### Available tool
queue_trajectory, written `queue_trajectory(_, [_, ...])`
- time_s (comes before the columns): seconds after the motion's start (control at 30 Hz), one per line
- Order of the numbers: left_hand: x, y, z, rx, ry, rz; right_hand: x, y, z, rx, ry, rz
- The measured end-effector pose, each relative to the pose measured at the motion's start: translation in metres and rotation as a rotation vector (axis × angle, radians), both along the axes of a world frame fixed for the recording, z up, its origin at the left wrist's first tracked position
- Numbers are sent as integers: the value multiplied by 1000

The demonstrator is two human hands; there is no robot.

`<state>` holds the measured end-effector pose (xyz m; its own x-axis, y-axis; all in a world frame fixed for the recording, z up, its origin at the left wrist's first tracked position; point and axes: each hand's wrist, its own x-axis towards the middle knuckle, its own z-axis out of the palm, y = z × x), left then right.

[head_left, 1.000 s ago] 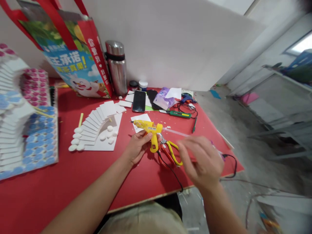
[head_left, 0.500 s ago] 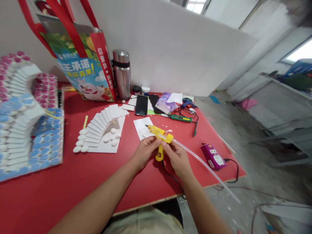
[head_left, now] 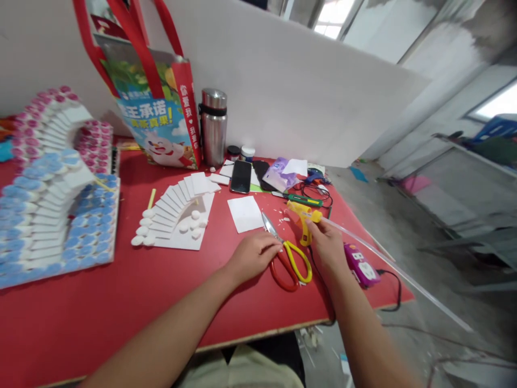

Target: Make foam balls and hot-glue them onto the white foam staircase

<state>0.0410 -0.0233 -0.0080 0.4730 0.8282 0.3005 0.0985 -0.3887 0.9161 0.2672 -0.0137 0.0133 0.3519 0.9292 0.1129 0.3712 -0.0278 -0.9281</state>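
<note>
My left hand [head_left: 255, 256] is closed, its thumb and fingertips pinched together at the pivot of a pair of scissors [head_left: 298, 263] with one red and one yellow handle. The blades point away from me toward a white sheet of paper [head_left: 245, 214], and the fingers hide the joint. In my right hand [head_left: 328, 245] is a yellow hot glue gun [head_left: 302, 214], gripped near its back end, nozzle pointing left. A long clear glue stick [head_left: 398, 274] sticks out of its rear, past the table edge. White scraps lie beside the gun.
On the red table [head_left: 153, 302] are fanned white pieces [head_left: 173, 207] with white discs, a blue-and-pink stepped model [head_left: 48, 215], a shopping bag [head_left: 155, 124], a steel flask [head_left: 214, 129], a phone [head_left: 241, 177], a green-handled tool [head_left: 305, 200] and a purple power box [head_left: 361, 267].
The glue gun has moved right, away from my left hand, and only my right hand holds it. The scissors now show between my hands. The view has shifted slightly.
</note>
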Motion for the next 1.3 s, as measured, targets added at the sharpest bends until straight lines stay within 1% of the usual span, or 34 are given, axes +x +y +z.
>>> queue_trajectory(0.07, [0, 0, 1, 143, 78, -80, 3, 1, -8, -4, -13, -17])
queue_trajectory(0.17, [2, 0, 0, 223, 121, -159, 5, 1, -14, 5, -57, -53])
queue_trajectory(0.27, [3, 2, -4, 199, 89, -161, 4, -1, -13, 14, -127, -70])
queue_trajectory(0.4, [2, 4, -7, 114, 82, -100, 2, -5, -10, 12, -201, -34])
queue_trajectory(0.5, [2, 6, -6, 85, 90, -73, 2, -5, -9, 12, -238, -10])
queue_trajectory(0.73, [1, 7, -5, 92, 74, -58, 5, -2, -10, 21, -320, -28])
queue_trajectory(0.87, [1, 7, -5, 92, 70, -62, 5, -4, -12, -7, -353, 7])
queue_trajectory(0.97, [1, 7, -5, 98, 71, -59, 5, -5, -9, -29, -396, 26])
queue_trajectory(1.17, [1, 6, -7, 126, 97, -53, 6, -6, -3, -97, -592, 43])
queue_trajectory(1.3, [0, 6, -6, 140, 118, -56, 8, -8, -8, -86, -616, 26])
